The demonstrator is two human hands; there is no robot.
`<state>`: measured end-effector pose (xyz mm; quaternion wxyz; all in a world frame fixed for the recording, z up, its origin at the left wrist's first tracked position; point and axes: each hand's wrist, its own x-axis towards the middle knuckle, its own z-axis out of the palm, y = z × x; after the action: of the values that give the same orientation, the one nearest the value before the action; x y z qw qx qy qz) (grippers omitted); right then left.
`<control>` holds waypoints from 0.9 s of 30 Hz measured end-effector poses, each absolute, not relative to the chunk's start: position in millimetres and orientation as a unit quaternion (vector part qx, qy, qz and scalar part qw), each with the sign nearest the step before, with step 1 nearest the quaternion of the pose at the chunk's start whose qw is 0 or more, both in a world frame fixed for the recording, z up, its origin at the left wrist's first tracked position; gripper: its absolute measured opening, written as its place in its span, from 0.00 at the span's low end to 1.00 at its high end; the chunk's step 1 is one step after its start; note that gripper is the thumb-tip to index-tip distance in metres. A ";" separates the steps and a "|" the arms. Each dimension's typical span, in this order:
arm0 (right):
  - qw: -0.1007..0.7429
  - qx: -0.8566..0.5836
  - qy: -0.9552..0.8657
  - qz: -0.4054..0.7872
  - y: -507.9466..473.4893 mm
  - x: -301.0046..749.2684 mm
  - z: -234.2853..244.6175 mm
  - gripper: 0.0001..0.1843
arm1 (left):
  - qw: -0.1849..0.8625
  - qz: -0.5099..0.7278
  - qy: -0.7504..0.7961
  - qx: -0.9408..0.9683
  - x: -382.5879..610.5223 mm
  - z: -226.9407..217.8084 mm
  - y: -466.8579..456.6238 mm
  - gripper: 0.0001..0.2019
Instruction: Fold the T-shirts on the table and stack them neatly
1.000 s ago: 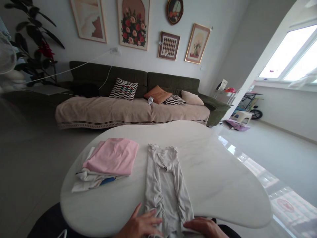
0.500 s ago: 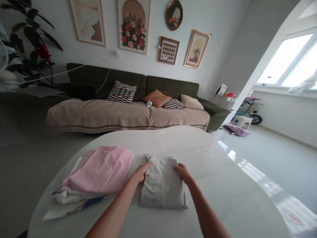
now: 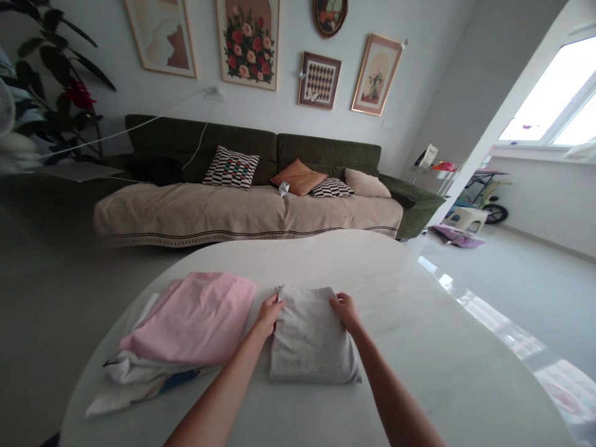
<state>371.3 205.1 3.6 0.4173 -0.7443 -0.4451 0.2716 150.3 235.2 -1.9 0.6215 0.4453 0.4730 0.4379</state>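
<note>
A folded grey garment lies flat near the centre of a white tabletop, its long axis running from 6 o'clock to 12 o'clock, away from the person and toward the sofa. The left hand grips the garment's far corner at 11 o'clock, fingers curled over the edge; the right hand clasps the opposite far corner at 1 o'clock in the same way. Both forearms reach in from the bottom of the view and are cut off there. At 9 o'clock from the garment, just beside it, sits a stack of folded clothes topped by a pink piece; the items beneath show only as white and blue edges, and what they are cannot be made out. The tabletop's near rim is out of view. Framed pictures hang above the sofa.
</note>
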 end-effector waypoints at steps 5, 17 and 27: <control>0.364 -0.792 -0.464 0.157 193.9 358.4 8.5 0.17 | 0.506 0.463 0.540 0.488 148.5 -10.0 234.7 0.08; 0.095 -0.749 -0.652 0.071 180.2 337.6 -3.2 0.31 | 0.088 0.222 0.449 0.861 169.5 -9.1 208.5 0.27; 0.271 -0.795 -0.534 0.099 180.9 339.7 -15.1 0.33 | 0.139 0.357 0.588 0.712 173.9 -24.9 221.6 0.26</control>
<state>339.7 180.9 -15.1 0.2714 -0.7946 -0.5339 0.0994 173.9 221.6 -24.9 0.1393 0.7125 0.5878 0.3571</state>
